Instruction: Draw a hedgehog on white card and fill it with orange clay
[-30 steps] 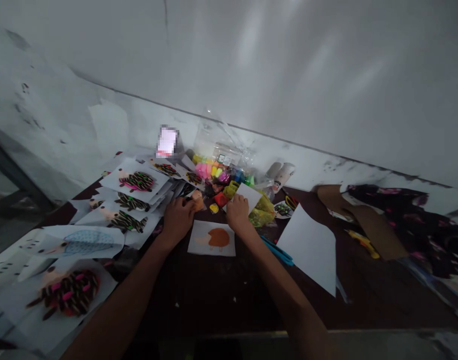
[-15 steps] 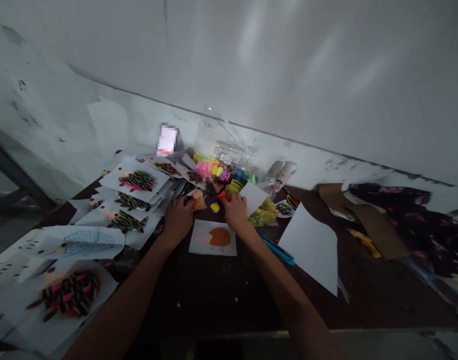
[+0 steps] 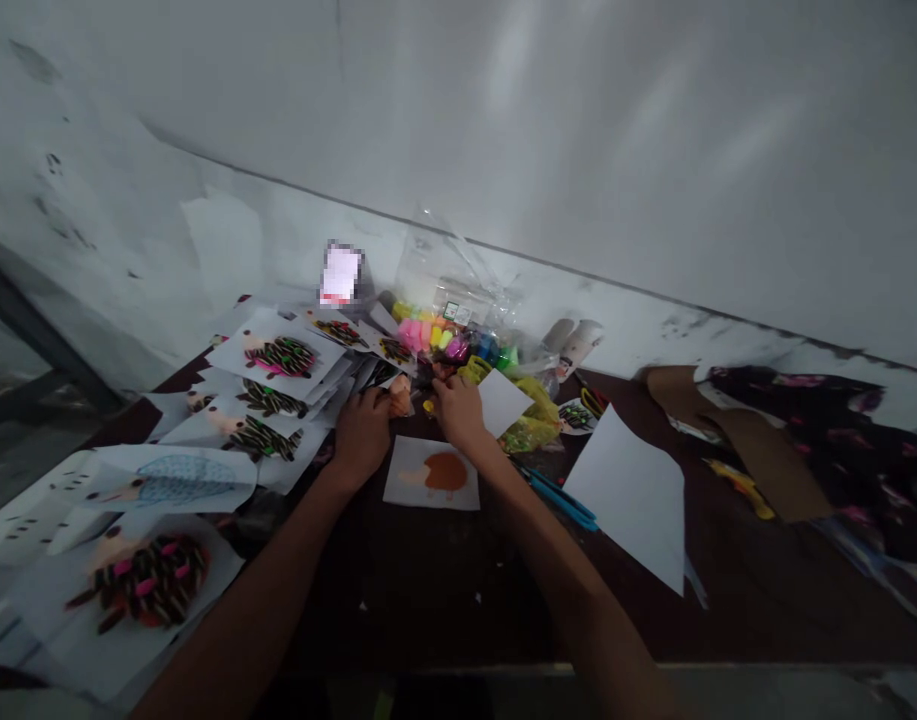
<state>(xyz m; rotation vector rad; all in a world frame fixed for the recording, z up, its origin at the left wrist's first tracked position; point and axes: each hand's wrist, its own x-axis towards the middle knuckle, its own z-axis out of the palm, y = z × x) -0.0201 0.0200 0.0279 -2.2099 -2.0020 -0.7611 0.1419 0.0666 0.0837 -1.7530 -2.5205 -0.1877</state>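
Observation:
My left hand [image 3: 363, 432] touches a peach-coloured lump in plastic [image 3: 400, 396] with its fingertips; its fingers are bent, and whether it grips the lump is unclear. My right hand [image 3: 458, 410] reaches down beside a small yellow piece [image 3: 428, 406], fingers curled together, their tips partly hidden. Between my forearms lies a white card [image 3: 432, 500] bearing an orange-brown hedgehog shape [image 3: 446, 471] with a peach snout and feet. Colourful clay packs [image 3: 428, 335] sit behind my hands, by a clear plastic bag [image 3: 458, 270].
Papers with hedgehog figures [image 3: 278, 356] are piled on the left. A lit phone [image 3: 341, 274] stands at the back. Blue scissors [image 3: 561, 500], white paper [image 3: 634, 500], a yellow cutter [image 3: 739, 487], brown cardboard [image 3: 777, 465] and dark floral cloth [image 3: 825, 420] lie to the right.
My right hand has moved left, from the red piece to near the small yellow piece. My left hand stays by the peach lump. The whole view has shifted slightly.

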